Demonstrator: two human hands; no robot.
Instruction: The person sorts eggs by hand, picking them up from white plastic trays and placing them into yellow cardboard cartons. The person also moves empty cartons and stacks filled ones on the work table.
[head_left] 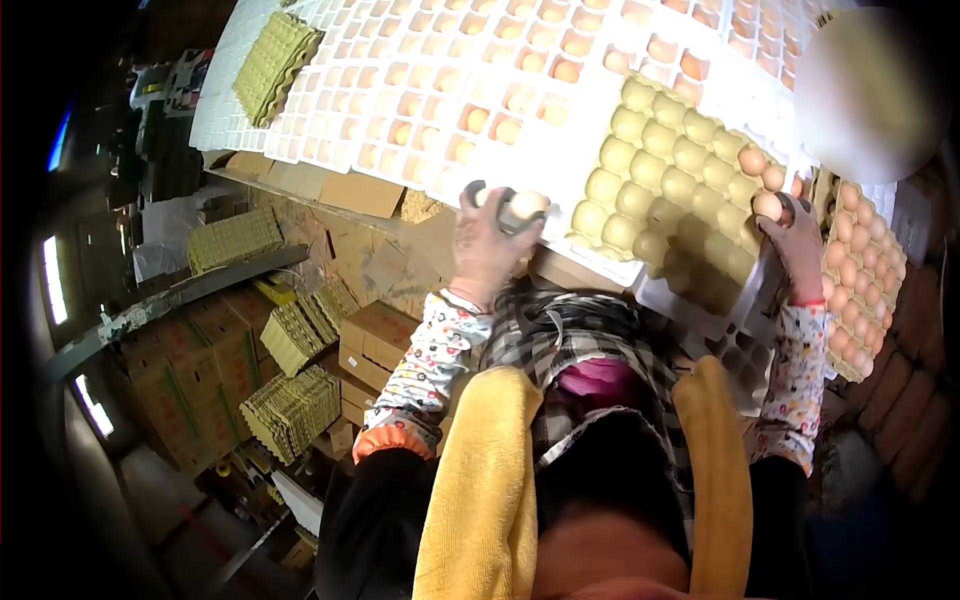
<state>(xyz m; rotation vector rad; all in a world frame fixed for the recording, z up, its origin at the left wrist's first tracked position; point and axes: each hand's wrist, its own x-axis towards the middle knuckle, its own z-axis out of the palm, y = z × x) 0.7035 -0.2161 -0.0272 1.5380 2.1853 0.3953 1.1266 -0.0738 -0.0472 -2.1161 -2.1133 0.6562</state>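
Note:
My left hand (486, 245), in a glove with dark fingertips, is closed around pale eggs (528, 205) at the near edge of the white egg trays. To the right, the fingers of my right hand (797, 245) grip a brown egg (768, 206) at the right side of a yellowish pulp egg tray (625, 190). Two more eggs (752, 161) sit beside it along that tray's right edge; most of its other cups hold nothing, and a shadow covers its lower part. Brown eggs (850, 270) fill another pulp tray just right of my right hand.
White plastic trays (430, 75) with many eggs cover the brightly lit table. A stack of pulp trays (275, 65) lies on them at the far left. Below left are more pulp tray stacks (290, 410), cardboard boxes (375, 345) and a metal rail (200, 285). A blurred round object (870, 85) hangs upper right.

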